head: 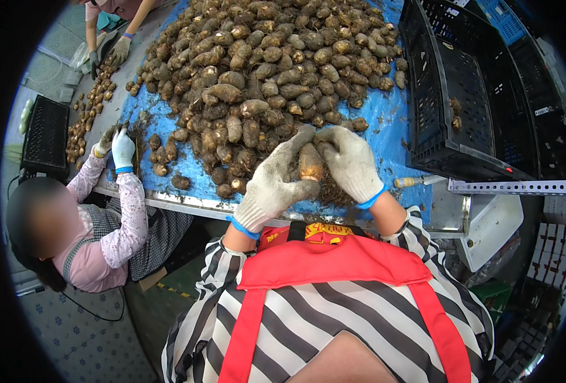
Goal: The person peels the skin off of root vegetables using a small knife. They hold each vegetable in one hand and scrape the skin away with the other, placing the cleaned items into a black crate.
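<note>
My left hand (278, 179), in a soiled white knit glove, grips a brown taro corm (310, 163) between thumb and fingers. The corm stands upright, its pale end towards me. My right hand (352, 160), gloved alike, is curled at the corm's upper right side; whether it pinches the corm or only the fibres there is hidden by the fingers. Beneath both hands lie dark root scraps (335, 194) at the front edge of the blue plastic sheet (383, 112). A large heap of taro corms (264, 62) rises just beyond my hands.
Black plastic crates (474, 158) stand at the right. A knife with a wooden handle (407, 182) lies before them. A co-worker (115, 225) sits at the left, near smaller corms (89, 110) and a black crate (46, 134). Another person's gloved hands (113, 52) work at the upper left.
</note>
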Motion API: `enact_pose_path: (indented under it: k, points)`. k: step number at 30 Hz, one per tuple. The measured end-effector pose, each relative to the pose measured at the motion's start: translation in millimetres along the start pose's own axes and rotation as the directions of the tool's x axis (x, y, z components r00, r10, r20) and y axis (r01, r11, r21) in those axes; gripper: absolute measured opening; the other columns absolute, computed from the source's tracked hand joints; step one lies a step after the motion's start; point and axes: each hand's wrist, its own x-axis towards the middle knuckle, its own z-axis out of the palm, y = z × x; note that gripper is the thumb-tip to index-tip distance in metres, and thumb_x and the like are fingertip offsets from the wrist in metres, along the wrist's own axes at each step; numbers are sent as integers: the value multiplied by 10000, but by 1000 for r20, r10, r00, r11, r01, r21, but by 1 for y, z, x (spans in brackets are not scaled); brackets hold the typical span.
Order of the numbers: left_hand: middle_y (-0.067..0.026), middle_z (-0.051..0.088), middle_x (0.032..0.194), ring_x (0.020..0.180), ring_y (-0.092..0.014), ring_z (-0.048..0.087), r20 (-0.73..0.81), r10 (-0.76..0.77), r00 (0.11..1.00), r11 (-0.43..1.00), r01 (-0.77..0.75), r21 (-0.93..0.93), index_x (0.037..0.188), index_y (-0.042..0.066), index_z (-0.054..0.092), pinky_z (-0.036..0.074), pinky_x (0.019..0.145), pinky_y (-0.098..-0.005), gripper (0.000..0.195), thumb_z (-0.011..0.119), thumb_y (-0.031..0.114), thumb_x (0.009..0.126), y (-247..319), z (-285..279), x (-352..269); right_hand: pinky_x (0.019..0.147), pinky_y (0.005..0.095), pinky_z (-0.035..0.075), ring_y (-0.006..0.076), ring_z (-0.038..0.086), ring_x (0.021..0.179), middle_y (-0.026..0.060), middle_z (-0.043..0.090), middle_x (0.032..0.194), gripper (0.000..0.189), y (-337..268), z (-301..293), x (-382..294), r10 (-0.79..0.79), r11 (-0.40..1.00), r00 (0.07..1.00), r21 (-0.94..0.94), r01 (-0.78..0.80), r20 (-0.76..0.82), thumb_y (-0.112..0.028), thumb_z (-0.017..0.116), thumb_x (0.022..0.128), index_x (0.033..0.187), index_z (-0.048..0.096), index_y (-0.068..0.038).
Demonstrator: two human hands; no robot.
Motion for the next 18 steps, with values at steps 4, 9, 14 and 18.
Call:
enact_pose_path:
  k: [4,9,14,18]
  points:
    - [-148,455,1516,1381,-209,447,-6,-2,1000,995,3,102,1498,11,402,367,1138,-337,851,764,57,729,-3,-7,-1,852,361,534,269,681,938,154,708,1025,209,8,-9,4,38,988,999,147,-40,17,-60,593,903,1084,697,-45]
    - [-159,503,1459,1357,-240,479,-17,-14,1000,979,17,202,1496,28,406,377,1133,-343,844,752,87,729,1,-10,-1,869,397,530,318,675,968,148,706,1041,223,-11,-25,-2,-49,983,986,182,19,161,-91,639,867,1078,711,-87]
    - [-173,525,1425,1332,-258,503,64,-125,990,972,109,209,1489,27,413,393,1120,-342,834,755,116,733,1,-9,1,777,432,526,323,664,882,118,684,919,196,-2,-13,0,-327,943,928,-3,333,178,-122,691,814,1006,697,-84]
    - [-164,505,1460,1324,-234,510,43,-28,999,996,24,86,1508,17,386,412,1095,-330,862,756,112,735,-17,-5,2,770,433,528,329,664,852,124,678,892,137,-9,-7,11,-244,958,959,-116,261,144,-152,668,824,934,689,-73]
